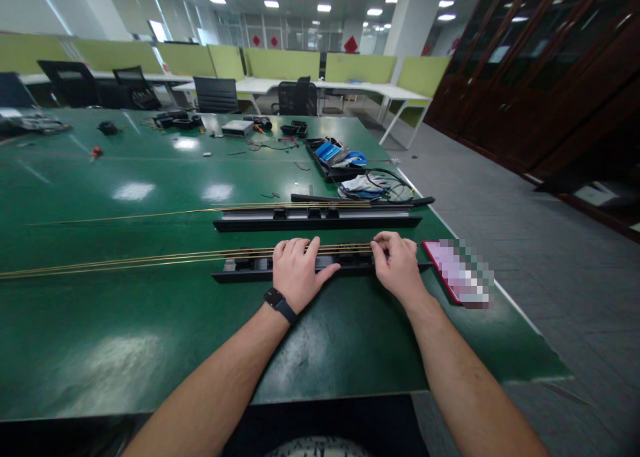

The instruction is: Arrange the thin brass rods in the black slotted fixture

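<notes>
Gold-coloured rods (240, 252) lie lengthwise along the near black rail (250, 276), their left ends running well past it over the green surface (350, 350). Our left hand (297, 270) is spread across them, thumb wide and pointing right; our right hand (397, 260) is narrow, thumb and fingertips pinched on the rods towards the rail's right end. We judge the work midway: the rods are laid along the rail, but the handling there looks unfinished, and we cannot tell whether anything fastens them. Beyond, a far black rail (320, 224) lies roughly parallel, with a second set of rods (300, 205) along its far side. Just right of our right hand is a red-edged flat object (434, 254), partly blurred. Farther off, a black tray (325, 170) holds blue items. Past the surface we see office chairs (215, 90), yellow-green partitions (280, 64) and, on the right, dark wooden cabinets (480, 104).
</notes>
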Tool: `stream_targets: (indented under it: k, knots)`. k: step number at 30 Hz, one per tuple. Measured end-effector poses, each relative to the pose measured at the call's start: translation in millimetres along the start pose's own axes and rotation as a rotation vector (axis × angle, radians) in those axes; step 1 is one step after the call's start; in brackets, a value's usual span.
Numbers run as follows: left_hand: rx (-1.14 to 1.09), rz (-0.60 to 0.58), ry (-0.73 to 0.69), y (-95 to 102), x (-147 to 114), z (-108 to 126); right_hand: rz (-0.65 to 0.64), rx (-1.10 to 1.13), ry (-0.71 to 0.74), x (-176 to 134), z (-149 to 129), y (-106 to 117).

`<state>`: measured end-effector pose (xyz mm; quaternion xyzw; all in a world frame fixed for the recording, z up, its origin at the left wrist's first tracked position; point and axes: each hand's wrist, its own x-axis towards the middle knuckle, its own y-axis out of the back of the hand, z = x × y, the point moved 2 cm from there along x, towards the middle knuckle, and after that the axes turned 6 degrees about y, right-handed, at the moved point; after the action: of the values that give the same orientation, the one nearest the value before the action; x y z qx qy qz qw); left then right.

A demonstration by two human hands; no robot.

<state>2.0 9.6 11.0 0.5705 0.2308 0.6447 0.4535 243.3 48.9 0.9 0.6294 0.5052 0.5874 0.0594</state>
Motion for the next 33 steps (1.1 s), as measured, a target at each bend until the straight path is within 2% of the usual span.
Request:
stream_targets:
  k: [33]
  knots:
    - [-0.020, -0.002, 0.003, -2.4, -0.6, -1.8, -0.027, -0.022, -0.012, 1.1, 1.8, 2.4]
